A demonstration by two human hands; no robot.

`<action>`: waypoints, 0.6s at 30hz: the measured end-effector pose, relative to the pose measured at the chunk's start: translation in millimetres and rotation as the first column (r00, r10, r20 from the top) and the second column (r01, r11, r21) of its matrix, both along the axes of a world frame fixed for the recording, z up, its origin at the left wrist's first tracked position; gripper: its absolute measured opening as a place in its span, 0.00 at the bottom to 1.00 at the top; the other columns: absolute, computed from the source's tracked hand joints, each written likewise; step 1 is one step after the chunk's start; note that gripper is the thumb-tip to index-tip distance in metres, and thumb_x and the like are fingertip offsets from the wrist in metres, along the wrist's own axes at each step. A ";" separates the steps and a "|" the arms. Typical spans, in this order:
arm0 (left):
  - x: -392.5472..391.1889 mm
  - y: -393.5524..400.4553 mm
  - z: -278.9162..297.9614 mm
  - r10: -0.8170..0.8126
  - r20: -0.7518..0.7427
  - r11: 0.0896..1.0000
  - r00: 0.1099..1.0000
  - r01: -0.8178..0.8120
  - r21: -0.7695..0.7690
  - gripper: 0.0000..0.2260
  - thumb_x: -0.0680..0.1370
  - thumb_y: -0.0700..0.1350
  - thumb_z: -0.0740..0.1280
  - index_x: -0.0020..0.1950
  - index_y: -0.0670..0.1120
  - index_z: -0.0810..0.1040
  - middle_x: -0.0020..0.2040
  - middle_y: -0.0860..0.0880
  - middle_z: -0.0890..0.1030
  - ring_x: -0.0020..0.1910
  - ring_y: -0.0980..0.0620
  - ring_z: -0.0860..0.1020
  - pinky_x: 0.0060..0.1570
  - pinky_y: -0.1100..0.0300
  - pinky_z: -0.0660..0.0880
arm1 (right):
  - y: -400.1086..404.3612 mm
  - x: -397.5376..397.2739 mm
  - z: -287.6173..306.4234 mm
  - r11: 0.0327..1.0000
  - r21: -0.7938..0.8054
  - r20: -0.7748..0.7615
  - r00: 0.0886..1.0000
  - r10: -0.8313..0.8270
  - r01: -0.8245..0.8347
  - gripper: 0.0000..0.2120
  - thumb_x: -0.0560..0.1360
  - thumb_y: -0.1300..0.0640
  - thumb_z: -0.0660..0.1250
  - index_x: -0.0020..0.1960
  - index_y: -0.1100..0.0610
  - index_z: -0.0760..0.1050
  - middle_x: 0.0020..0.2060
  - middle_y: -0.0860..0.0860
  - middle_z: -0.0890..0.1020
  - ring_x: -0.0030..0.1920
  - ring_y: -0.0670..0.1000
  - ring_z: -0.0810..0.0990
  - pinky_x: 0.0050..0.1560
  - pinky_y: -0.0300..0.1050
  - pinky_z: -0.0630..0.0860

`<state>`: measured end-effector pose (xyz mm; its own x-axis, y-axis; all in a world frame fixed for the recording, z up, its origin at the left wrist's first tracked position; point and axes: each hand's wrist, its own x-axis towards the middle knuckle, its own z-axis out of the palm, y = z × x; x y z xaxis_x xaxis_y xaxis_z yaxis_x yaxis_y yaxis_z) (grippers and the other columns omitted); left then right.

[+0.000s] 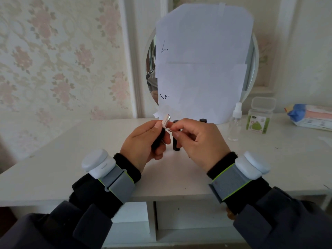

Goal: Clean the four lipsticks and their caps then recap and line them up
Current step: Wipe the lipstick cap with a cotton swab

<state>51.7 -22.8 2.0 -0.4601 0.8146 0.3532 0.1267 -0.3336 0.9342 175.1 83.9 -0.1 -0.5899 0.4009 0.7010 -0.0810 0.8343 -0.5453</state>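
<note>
My left hand (143,142) has its fingers (162,139) curled round the black body of a lipstick (159,139), with the thumb lying along it just under the silvery upper part (166,120), which sticks up and tilts a little to the right. My right hand (195,139) meets it from the right: thumb and forefinger (177,125) pinch something small and pale right against the silvery part, and I cannot tell what it is. The other fingers of that hand are loosely curled underneath. Both hands are raised above the tabletop (71,150), close to its middle.

Just behind my hands a black lipstick (176,144) stands upright on the tabletop, partly hidden by my right fingers. Further back, the top of another black piece (203,120) peeks over my right hand; I cannot tell whether it is a lipstick or a cap.

At the far edge stands a round mirror (252,69), mostly covered by sheets of white paper (203,60) with a couple of handwritten marks on the left side. To the right of it are a small clear spray bottle (235,123), then a clear plastic box with a green label (259,117), and at the far right a pack of wipes (310,115) in blue and pink wrapping.

Each wrist carries a grey strap with a white device, left (98,163) and right (251,165), over black cuffs and dark sleeves.
</note>
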 end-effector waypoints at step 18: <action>3.9 -1.1 3.0 -0.019 -0.045 0.999 0.999 0.017 -0.029 0.12 0.83 0.44 0.56 0.56 0.38 0.76 0.38 0.42 0.81 0.25 0.47 0.70 0.25 0.60 0.65 | 5.2 -0.2 -0.8 0.993 0.029 -0.120 0.986 -0.114 0.119 0.04 0.78 0.58 0.66 0.46 0.52 0.79 0.28 0.51 0.81 0.31 0.51 0.79 0.37 0.45 0.74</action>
